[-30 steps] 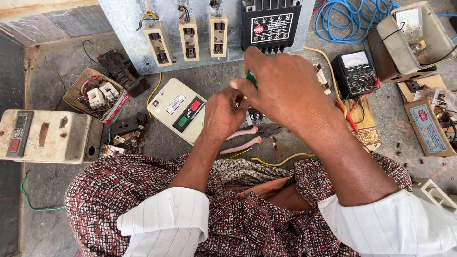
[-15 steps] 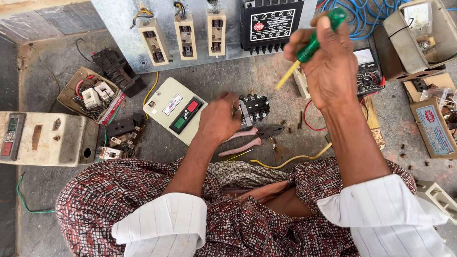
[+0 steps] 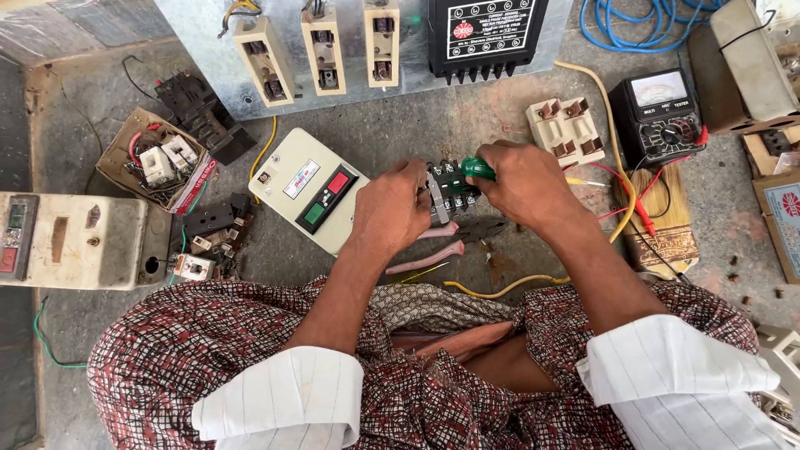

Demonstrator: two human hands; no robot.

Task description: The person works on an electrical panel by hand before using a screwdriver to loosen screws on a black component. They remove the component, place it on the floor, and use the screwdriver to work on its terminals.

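My left hand point(image 3: 392, 210) grips a small black electrical contactor block point(image 3: 450, 190) and holds it above the grey floor. My right hand point(image 3: 527, 185) is closed around a green-handled screwdriver point(image 3: 477, 170), whose tip is down on the block and hidden behind it. Both hands meet over the block at the middle of the view. Pink-handled pliers point(image 3: 446, 242) lie on the floor just below my hands. A cream starter box with a red and a green button point(image 3: 310, 192) lies just left of my left hand.
A metal panel point(image 3: 350, 50) at the back carries three cream fuse holders and a black relay. An analog multimeter point(image 3: 662, 112) with red leads sits right, beside a cream terminal block point(image 3: 568, 127). A cardboard box of switch parts point(image 3: 158, 162) and a cream casing point(image 3: 75, 242) lie left.
My right hand came down from up by the panel with the screwdriver and now rests on the block. My left hand stayed on the block.
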